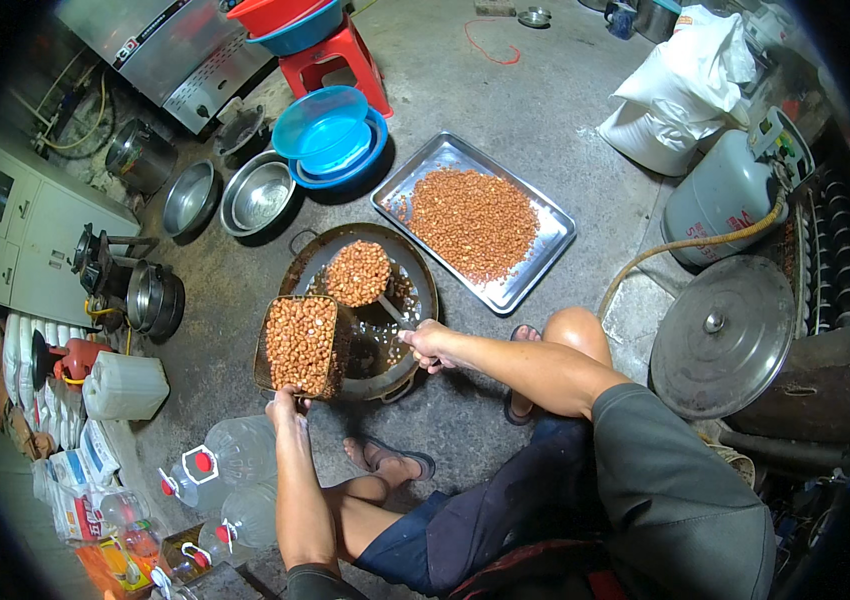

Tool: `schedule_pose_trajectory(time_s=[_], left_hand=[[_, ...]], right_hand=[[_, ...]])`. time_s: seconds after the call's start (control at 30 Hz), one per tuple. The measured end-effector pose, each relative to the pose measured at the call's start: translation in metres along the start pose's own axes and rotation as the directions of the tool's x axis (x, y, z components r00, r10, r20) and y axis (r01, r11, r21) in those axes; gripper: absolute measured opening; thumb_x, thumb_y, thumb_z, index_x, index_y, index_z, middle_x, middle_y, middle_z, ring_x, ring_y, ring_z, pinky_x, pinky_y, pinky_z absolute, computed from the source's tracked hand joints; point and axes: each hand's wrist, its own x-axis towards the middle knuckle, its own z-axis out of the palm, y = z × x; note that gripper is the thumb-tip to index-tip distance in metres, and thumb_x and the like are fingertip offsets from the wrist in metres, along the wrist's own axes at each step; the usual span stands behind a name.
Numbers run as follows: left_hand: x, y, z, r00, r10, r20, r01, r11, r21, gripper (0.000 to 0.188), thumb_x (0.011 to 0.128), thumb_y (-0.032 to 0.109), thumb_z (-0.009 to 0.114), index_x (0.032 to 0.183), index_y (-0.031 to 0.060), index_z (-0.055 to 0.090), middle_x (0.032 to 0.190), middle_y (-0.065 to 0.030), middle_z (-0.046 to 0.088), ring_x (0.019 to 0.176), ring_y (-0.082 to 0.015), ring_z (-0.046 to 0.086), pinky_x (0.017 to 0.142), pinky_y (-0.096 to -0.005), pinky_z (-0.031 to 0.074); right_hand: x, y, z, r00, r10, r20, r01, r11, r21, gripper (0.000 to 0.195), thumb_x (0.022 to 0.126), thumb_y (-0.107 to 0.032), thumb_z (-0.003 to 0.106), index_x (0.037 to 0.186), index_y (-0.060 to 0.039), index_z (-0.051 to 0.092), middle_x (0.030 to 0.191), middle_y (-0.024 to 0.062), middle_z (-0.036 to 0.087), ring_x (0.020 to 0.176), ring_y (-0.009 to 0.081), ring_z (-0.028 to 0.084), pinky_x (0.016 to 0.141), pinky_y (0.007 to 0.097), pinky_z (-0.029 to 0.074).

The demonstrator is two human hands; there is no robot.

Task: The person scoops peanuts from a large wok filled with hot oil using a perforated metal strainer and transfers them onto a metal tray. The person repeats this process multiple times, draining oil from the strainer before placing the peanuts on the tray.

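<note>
My left hand point(290, 405) grips the near edge of a rectangular wire mesh basket point(301, 345) filled with brown fried nuts or beans. The basket is over the left side of a large wok point(425, 289) on the floor, which holds dark oil with some loose pieces. My right hand point(429, 346) is closed on the handle of a round ladle or strainer point(357, 274), heaped with the same pieces, above the wok beside the basket. Beyond the wok, a metal tray point(504, 304) bears a broad pile of them.
Metal bowls point(191, 199) and blue plastic basins point(320, 124) stand behind the wok, near a red stool point(335, 60). A gas cylinder point(721, 199) with a hose and a large round lid point(723, 337) are at the right. Plastic bottles point(234, 457) stand at the lower left.
</note>
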Motion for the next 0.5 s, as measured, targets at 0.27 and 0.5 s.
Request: schedule_pose_trajectory(time_s=[0.27,0.5], left_hand=[[-0.025,0.007,0.007,0.999,0.033,-0.028,-0.032,0.999,0.022,0.007,0.075,-0.001,0.057,0.080,-0.0052,0.059,0.070,-0.0127,0.063,0.048,-0.0216,0.059,0.034,-0.0300,0.046],[-0.018,0.007,0.006,0.999,0.015,-0.038,-0.013,0.999,0.048,0.016,0.074,-0.002,0.055,0.088,-0.0087,0.056,0.078,-0.0183,0.062,0.051,-0.0294,0.060,0.032,-0.0339,0.046]], right_hand=[[0.000,0.000,-0.001,1.000,-0.006,0.010,0.006,1.000,-0.001,0.035,0.098,-0.040,0.050,0.082,-0.0087,0.049,0.059,0.0009,0.048,0.043,0.0121,0.043,0.043,0.0329,0.043],[0.000,0.000,-0.001,1.000,-0.004,0.008,0.005,1.000,-0.023,0.035,0.098,-0.040,0.050,0.080,-0.0097,0.049,0.059,0.0006,0.047,0.043,0.0119,0.043,0.044,0.0327,0.043]])
